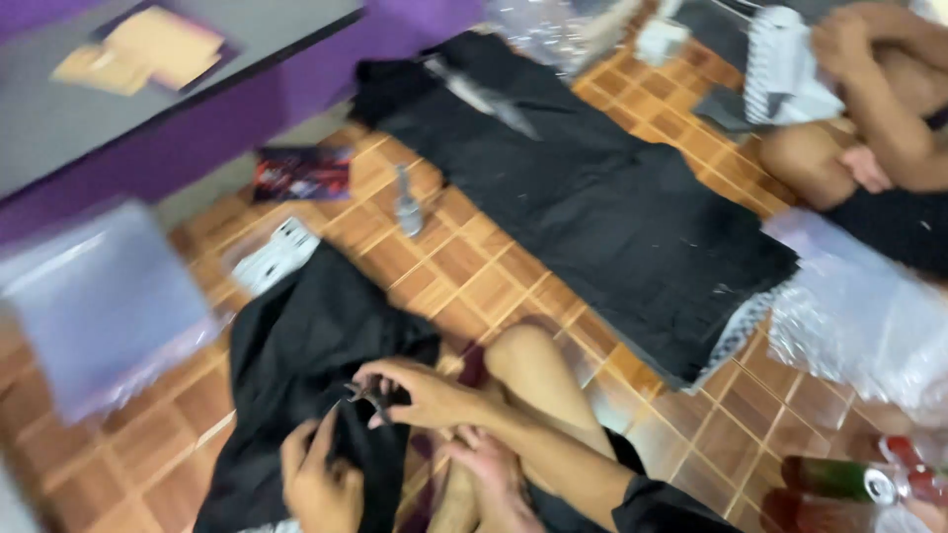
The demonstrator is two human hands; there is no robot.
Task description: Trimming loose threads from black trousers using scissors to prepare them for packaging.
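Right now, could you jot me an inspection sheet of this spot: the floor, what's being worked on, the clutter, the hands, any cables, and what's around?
Surface: brown tiled floor, person seated on it.
Job's things: black garment bunched at the knee; small dark tool, blurred, kind unclear.
Clutter: stack of black cloth, clear plastic bags, white card, red-and-dark packet, small grey object, green can.
Hands: left hand grips the garment; right hand pinches the tool against it.
Cables: nothing seen.
Surroundings: purple wall; another person seated top right holding white cloth.
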